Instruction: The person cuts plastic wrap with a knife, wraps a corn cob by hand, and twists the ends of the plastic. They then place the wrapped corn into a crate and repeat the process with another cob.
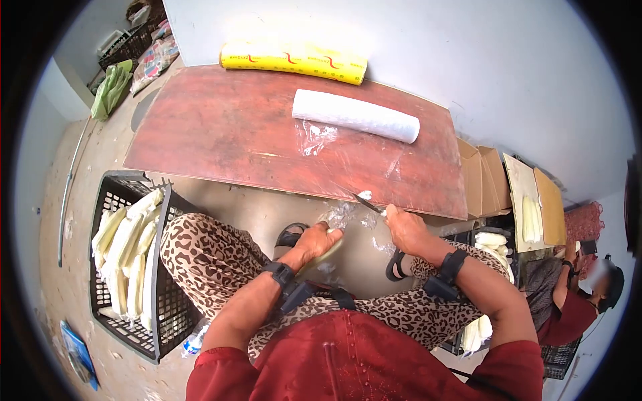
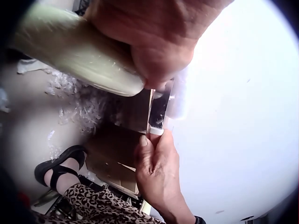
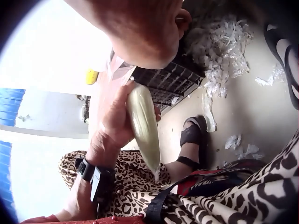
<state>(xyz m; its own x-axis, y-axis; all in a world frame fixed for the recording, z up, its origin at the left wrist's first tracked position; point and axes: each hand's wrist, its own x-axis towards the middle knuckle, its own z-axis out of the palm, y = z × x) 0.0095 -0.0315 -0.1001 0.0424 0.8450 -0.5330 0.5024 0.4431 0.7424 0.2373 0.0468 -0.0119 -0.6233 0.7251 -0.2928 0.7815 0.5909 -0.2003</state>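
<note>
My left hand (image 1: pixel 314 243) grips a pale green ear of corn (image 3: pixel 144 122) in its husk, with a glossy, film-like surface. Its rounded end pokes past the fingers in the left wrist view. The right hand (image 1: pixel 406 230) holds a knife (image 2: pixel 160 109) by its handle, the blade pointing toward the table edge in the head view. Both hands are above the floor between the knees, a short gap apart. On the red-brown table (image 1: pixel 221 127) lies a white roll of clear film (image 1: pixel 354 116), its loose end spread over the tabletop.
A yellow printed roll (image 1: pixel 292 62) lies along the table's back edge. At left stands a black crate (image 1: pixel 175 267) of husked-in corn ears (image 1: pixel 127 254); more corn (image 1: pixel 493 242) is at right. Film scraps (image 3: pixel 219 51) litter the floor. Another person (image 1: pixel 568 307) sits far right beside cardboard (image 1: pixel 483 179).
</note>
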